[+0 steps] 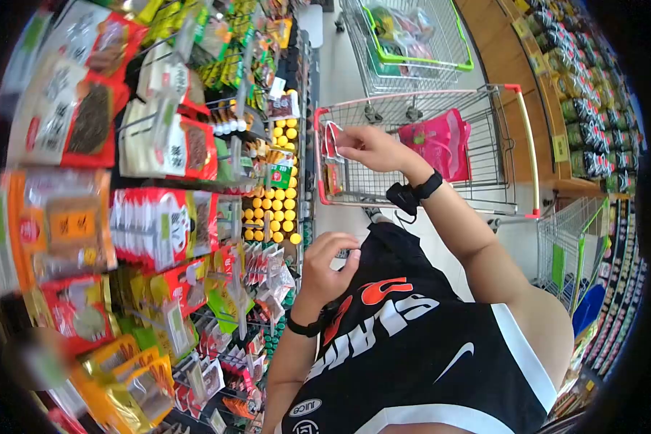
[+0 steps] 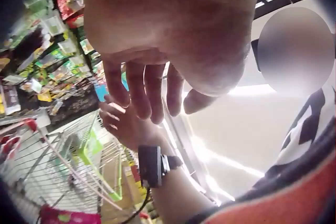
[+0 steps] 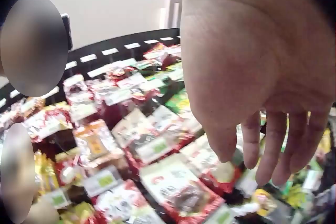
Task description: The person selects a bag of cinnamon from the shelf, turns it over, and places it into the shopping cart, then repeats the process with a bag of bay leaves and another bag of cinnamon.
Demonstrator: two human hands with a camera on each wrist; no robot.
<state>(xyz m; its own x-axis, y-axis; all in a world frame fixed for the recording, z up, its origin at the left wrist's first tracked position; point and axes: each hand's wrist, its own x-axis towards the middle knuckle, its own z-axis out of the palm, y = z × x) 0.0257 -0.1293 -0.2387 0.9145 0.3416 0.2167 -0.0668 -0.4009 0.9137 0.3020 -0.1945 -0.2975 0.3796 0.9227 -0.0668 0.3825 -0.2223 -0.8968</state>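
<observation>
My right hand is over the near-shelf end of a wire shopping cart, its fingers loosely bent and holding nothing. Beside its fingertips, red-and-white packets lie in the cart. In the right wrist view the fingers hang down, apart, with bagged goods behind them. My left hand hovers between the shelf and my body, fingers and thumb curved around bare air. The left wrist view shows its palm from below, fingers relaxed. A pink bag sits in the cart.
Shelves of hanging bagged goods line the left side. Yellow-capped bottles stand low on them. A second cart with a green rim is ahead, and another cart stands at the right. A produce shelf runs along the far right.
</observation>
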